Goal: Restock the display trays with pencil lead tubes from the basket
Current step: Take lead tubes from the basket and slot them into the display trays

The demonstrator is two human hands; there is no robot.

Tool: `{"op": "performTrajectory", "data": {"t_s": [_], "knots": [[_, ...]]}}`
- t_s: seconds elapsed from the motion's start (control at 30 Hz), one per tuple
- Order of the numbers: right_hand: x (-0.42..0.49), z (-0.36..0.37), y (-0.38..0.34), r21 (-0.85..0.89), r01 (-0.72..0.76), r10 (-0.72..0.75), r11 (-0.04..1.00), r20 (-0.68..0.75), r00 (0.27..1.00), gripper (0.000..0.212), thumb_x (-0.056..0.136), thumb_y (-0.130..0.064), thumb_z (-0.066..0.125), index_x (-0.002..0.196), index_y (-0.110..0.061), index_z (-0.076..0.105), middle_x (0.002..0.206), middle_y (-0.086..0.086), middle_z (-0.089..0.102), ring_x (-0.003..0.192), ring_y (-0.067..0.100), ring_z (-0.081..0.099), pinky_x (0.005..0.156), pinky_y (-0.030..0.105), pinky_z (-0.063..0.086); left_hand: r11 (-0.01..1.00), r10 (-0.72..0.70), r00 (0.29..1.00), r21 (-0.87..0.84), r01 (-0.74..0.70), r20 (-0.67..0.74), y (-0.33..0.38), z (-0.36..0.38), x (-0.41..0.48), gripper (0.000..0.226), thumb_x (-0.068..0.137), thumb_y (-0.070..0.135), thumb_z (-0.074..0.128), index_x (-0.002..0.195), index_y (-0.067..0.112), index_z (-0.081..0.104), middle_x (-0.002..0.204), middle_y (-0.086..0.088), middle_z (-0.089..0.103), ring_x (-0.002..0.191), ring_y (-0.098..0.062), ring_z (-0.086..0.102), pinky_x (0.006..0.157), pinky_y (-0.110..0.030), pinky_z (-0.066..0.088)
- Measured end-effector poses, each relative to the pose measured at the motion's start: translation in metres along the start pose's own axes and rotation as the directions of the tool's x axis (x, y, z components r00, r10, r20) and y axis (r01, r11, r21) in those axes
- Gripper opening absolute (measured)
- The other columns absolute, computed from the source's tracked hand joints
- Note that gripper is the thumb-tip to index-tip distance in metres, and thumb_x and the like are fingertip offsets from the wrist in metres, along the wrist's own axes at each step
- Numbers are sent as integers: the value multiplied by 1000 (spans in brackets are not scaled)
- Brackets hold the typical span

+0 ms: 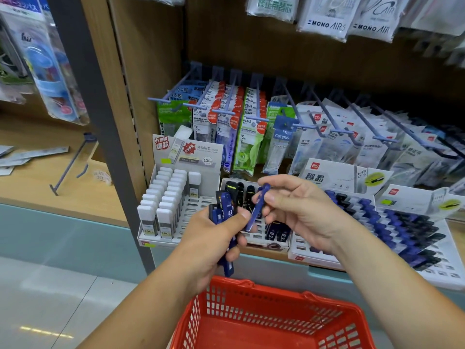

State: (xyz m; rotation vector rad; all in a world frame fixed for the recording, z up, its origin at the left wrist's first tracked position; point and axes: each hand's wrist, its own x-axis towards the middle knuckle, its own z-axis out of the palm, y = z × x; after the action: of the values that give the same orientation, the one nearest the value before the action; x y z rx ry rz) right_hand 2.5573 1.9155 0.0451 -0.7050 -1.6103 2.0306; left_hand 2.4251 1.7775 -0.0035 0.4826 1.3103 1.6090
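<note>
left hand (216,233): curled round a bundle of blue lead tubes (224,210), "03" readable on one; held above the basket, in front of the trays
right hand (299,210): thumb and fingers pinch a single blue tube (258,207), tilted, over the middle tray
basket (276,289): red plastic, below both hands, in front of the shelf
middle tray (266,245): black tubes, "03" on the front ones
left tray (151,241): white-capped tubes labelled "100"; header card reads "活动铅芯", "TOP", "100"
right tray (314,258): rows of blue and black tubes; header reads "deli", "黑晶", "HB 0.5"
hanging packs (324,21): "MONO AIR" on top; "PLUS", "Campus", deli logos on pegs below
</note>
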Motion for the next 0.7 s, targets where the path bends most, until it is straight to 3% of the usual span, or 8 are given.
{"op": "performTrajectory", "data": {"t_s": [0.1,0.2,0.3,0.4,0.57,0.7], "knots": [[6,-12,-3,-139,68,-95,988,-193,977,26,77,1,77,102,1,70,76,18,70,61,23,67,54,28,58,998,-17,997,63,22,-72,-3,-2,2,20,95,17,73,109,3,67,76,-10,70,56,-16,52,46,-26,35],[9,-23,-2,-476,24,-196,879,-314,929,13,89,0,75,101,-4,73,71,13,73,56,17,67,53,25,55,994,-46,992,94,57,-115,-5,-7,6,20,94,15,74,108,3,67,72,-4,68,57,-14,54,46,-26,36],[14,-23,9,-645,-19,-234,764,-304,924,9,91,-10,76,97,-16,76,78,7,73,54,12,65,51,19,50,991,-48,993,116,61,-111,-7,-7,7,23,94,15,74,110,0,67,72,-4,68,58,-14,54,46,-27,36],[24,-24,21,-735,11,-287,678,-252,924,11,88,-16,80,90,-26,77,79,-4,74,56,7,62,60,19,50,991,-49,993,116,61,-106,-7,-5,7,24,93,15,75,111,-1,67,73,-5,68,57,-14,54,46,-27,36],[30,-19,34,-818,4,-269,575,-185,945,9,86,-15,81,89,-23,79,64,-19,63,55,-12,55,59,7,38,991,-68,996,112,74,-63,-5,-5,5,28,94,13,74,115,-2,63,80,-11,70,60,-16,54,46,-27,36],[30,-21,33,-868,-15,-232,497,-149,961,19,88,-17,79,81,-33,73,68,-20,63,58,-14,54,64,18,40,990,-61,996,125,69,-63,-4,-9,5,30,96,16,73,115,-3,60,82,-14,72,59,-17,54,46,-27,35]]}}
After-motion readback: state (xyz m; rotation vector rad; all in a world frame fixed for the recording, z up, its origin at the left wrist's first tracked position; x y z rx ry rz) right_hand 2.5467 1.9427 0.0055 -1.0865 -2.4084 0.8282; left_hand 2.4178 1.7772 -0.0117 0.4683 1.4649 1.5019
